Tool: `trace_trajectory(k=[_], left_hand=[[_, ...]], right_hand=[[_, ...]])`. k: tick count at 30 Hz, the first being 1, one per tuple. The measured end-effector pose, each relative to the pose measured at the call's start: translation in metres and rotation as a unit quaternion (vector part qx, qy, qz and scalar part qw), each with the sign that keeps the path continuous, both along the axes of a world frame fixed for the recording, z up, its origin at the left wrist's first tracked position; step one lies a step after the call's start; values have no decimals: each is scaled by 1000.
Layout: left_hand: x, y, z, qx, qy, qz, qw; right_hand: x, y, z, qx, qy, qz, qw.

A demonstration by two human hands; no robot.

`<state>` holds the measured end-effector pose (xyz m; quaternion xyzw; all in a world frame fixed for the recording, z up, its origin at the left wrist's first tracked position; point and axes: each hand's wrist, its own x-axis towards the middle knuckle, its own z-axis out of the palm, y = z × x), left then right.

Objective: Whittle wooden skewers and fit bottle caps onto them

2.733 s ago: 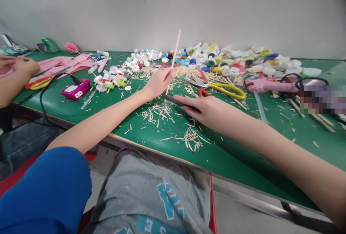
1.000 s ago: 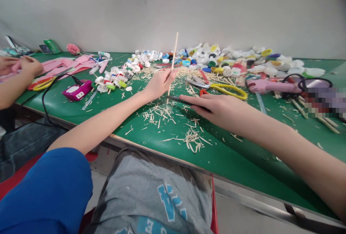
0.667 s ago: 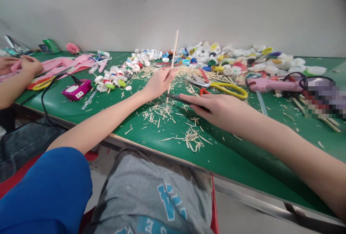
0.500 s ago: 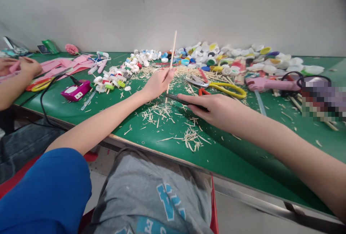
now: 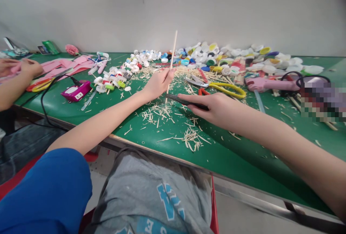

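Note:
My left hand [image 5: 159, 82] is closed around a thin wooden stick [image 5: 173, 48], held nearly upright with its lower end at the tabletop. In my right hand [image 5: 212, 104] is a dark, narrow knife [image 5: 183, 100], gripped along its handle with the index finger stretched over it. The knife's tip meets the stick just below my left hand. Pale wood shavings [image 5: 192, 138] lie scattered under and around both hands. Just beyond my right hand rest scissors with yellow handles [image 5: 228, 88] and a tool with red handles [image 5: 203, 91].
Piled bottle caps [image 5: 211, 52] line the wall. A pink glue gun [image 5: 273, 83] with a black cord lies right. Left are a magenta device [image 5: 75, 91], caps on sticks [image 5: 112, 79] and pink sheets [image 5: 58, 66]. Another person's hands [image 5: 28, 69] hold something pink. The green table [image 5: 140, 129] ends before my lap.
Almost nothing differs. The stick and both hands stay in nearly the same place; the other person's hands have shifted slightly.

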<state>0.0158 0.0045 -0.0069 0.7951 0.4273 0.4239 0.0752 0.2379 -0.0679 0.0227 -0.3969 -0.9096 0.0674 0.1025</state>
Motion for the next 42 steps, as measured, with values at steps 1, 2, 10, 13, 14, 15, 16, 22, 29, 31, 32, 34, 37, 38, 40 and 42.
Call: trace_trajectory(k=[1, 2, 10, 13, 14, 15, 16, 22, 29, 31, 32, 34, 37, 38, 40, 42], left_hand=[[0, 0, 0, -3, -2, 0, 1000], [0, -1, 0, -6, -3, 0, 1000], [-1, 0, 0, -8, 0, 4, 1000], [0, 0, -1, -10, -1, 9, 1000], [0, 0, -1, -11, -2, 10, 1000], [0, 0, -1, -12, -3, 11, 1000], [0, 0, -1, -11, -5, 12, 1000], [-3, 2, -2, -5, -20, -1, 1000], [-1, -1, 0, -13, -21, -1, 1000], [-1, -1, 0, -6, -13, -2, 1000], [0, -1, 0, -3, -10, -2, 1000], [0, 0, 0, 0, -5, -3, 1000], [-1, 1, -2, -6, -4, -6, 1000], [-1, 2, -2, -7, -5, -7, 1000], [-1, 2, -2, -7, -5, -8, 1000], [-1, 2, -1, -4, -3, -6, 1000]], right_hand=[[0, 0, 0, -2, -4, -2, 1000], [-1, 0, -1, -4, -7, -4, 1000], [-4, 1, -2, -16, -2, 7, 1000], [-3, 1, -2, -19, 3, 10, 1000], [-4, 1, -2, -21, 3, 11, 1000], [-4, 1, -1, -23, 3, 10, 1000], [-4, 1, -1, -25, 3, 8, 1000], [-7, 1, -2, -11, 8, 16, 1000], [-6, 0, -2, -31, 9, 11, 999], [-5, 0, -1, -41, 9, 12, 999], [-5, 1, -1, -45, 11, 13, 999], [-4, 1, 0, -52, 14, 15, 998], [-4, 1, 0, -58, 14, 13, 998], [-3, 0, 1, -59, 12, 12, 998], [-3, 0, 1, -61, 10, 9, 998], [-3, -1, 1, -65, 9, 6, 998]])
